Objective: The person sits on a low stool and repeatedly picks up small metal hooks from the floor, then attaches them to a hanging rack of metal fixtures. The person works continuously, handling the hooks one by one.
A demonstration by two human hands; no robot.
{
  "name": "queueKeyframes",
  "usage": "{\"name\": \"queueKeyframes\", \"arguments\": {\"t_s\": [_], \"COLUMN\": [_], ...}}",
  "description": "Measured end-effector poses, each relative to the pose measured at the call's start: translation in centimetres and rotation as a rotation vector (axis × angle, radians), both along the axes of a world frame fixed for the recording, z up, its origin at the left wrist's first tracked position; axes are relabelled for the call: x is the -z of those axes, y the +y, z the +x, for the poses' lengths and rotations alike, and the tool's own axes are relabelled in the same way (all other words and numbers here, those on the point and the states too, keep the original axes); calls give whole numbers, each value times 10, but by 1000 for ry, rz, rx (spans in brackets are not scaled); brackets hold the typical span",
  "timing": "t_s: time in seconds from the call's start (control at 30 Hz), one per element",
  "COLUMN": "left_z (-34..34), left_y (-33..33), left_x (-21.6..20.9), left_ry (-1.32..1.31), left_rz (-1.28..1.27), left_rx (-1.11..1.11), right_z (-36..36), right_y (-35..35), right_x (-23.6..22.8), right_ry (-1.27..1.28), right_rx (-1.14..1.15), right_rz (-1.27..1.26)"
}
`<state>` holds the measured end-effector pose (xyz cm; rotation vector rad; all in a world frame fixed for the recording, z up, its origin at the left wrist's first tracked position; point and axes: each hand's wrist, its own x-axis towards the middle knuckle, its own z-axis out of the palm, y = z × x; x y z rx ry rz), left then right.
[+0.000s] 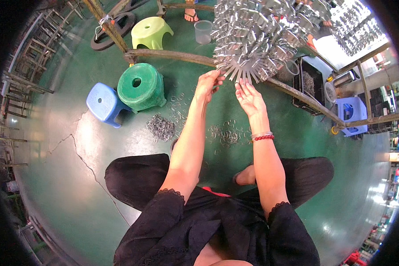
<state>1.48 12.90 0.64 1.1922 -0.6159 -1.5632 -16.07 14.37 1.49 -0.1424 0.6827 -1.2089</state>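
Observation:
A dense hanging cluster of shiny metal pieces (257,37) is in front of me, with a fan of flat strips (244,71) at its lower end. At the fan's left edge is my left hand (208,86), its thumb and fingers closed together; anything between them is too small to make out. My right hand (251,99) is palm up under the fan. Its fingers stretch up to the strip ends, and I see nothing held in them. On the floor below lie a dark heap of small curved metal bits (160,127) and a looser scatter of them (228,135).
A rusty frame bar (173,54) crosses in front of me. Left of my arms stand a green stool (139,97) and a blue stool (103,102). Beyond the bar are a lime stool (151,35) and a clear cup (203,33). A black crate (307,84) sits at right.

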Motion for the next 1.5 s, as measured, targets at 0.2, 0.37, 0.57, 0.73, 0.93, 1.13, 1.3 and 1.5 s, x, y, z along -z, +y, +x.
{"name": "queueKeyframes", "arguments": {"t_s": [0.2,0.37,0.57,0.73,0.93,1.13,1.3,1.5], "left_z": [-2,-21,-45,-36,-31,-28,-27,-26], "left_y": [16,35,28,13,21,37,41,56], "left_x": [1,-18,-63,-54,-57,-66,-59,-56], "left_ry": [-187,-792,-1133,-1183,-999,-787,-601,-861], "left_rz": [-21,-426,-525,-463,-397,-363,-375,-457], "left_rx": [-263,-656,-578,-564,-568,-602,-627,-550], "right_z": [1,-4,-1,4,0,-5,-8,-17], "right_y": [-1,0,1,3,4,5,4,16], "right_x": [4,4,-3,-2,-4,-4,-8,-7], "right_ry": [-27,-3,19,20,11,52,69,158], "right_rx": [-41,-25,-30,-36,-59,-98,-91,-136], "right_rz": [-48,-71,-75,-74,-78,-97,-72,-40]}}
